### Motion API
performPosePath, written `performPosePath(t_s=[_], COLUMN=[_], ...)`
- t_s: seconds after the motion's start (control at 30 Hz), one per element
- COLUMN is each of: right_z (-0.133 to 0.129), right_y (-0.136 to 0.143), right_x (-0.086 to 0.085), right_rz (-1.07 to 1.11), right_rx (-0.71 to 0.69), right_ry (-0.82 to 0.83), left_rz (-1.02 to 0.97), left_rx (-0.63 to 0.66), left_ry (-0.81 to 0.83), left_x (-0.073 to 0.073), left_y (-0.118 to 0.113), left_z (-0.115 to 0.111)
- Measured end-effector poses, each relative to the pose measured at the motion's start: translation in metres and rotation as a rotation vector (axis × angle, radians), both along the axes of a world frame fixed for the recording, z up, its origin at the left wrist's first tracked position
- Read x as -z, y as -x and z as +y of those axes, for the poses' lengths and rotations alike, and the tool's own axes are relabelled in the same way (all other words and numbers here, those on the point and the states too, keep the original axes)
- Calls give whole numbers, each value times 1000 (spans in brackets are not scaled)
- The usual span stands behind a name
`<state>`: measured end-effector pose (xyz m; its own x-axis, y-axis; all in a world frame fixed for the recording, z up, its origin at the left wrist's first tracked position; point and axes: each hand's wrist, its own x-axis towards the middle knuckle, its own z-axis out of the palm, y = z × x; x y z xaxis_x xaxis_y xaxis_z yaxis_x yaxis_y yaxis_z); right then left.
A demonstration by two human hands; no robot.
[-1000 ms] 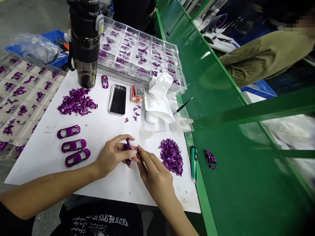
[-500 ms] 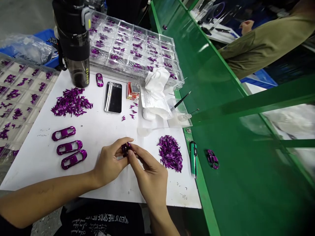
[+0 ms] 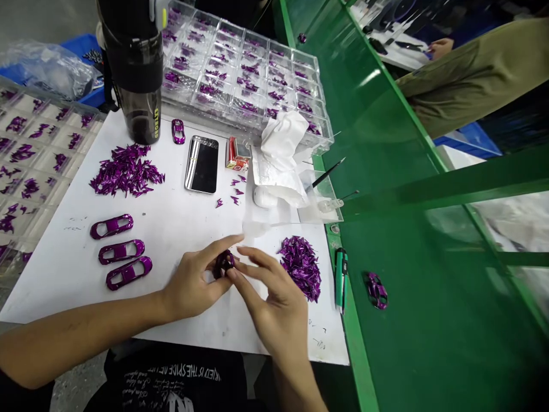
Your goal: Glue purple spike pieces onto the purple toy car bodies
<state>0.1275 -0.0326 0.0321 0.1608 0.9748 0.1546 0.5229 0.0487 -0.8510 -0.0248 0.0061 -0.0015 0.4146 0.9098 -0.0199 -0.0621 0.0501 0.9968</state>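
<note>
Above the front half of the white sheet [image 3: 180,223], my left hand [image 3: 193,283] is closed around a small purple toy car body [image 3: 223,264], partly hidden by the fingers. My right hand [image 3: 274,297] pinches the near side of the same car body between thumb and a finger, its other fingers lifted. Three purple toy car bodies lie to the left, the middle one [image 3: 121,251] among them. A heap of small pointed purple parts [image 3: 300,268] is right of my right hand. A second heap of such parts [image 3: 126,171] lies at the back left.
A phone [image 3: 202,165], a red box [image 3: 237,153], crumpled tissue [image 3: 285,137] and a tall dark bottle [image 3: 137,80] stand behind. Compartment trays [image 3: 240,80] hold purple parts. A green cutter [image 3: 341,280] lies by the green ledge; another car [image 3: 376,290] lies beyond. A co-worker's leg [image 3: 463,74] shows right.
My right hand's fingers have spread and lifted a little, and more of the car body shows. My left hand keeps its hold. The whole view has shifted slightly.
</note>
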Motion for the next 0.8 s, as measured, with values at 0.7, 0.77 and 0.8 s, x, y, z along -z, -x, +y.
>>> performPosePath(t_s=[0.7, 0.77, 0.8], right_z=[64, 90, 101], right_y=[-123, -144, -152], right_x=[-45, -36, -31], right_rz=[-452, -479, -483], right_rx=[467, 456, 432], right_ry=[-155, -129, -117], left_rz=[198, 242, 270], left_rx=[-62, -101, -108], left_ry=[-249, -326, -370], left_x=[1, 4, 5], left_y=[1, 1, 2], left_z=[-9, -9, -9])
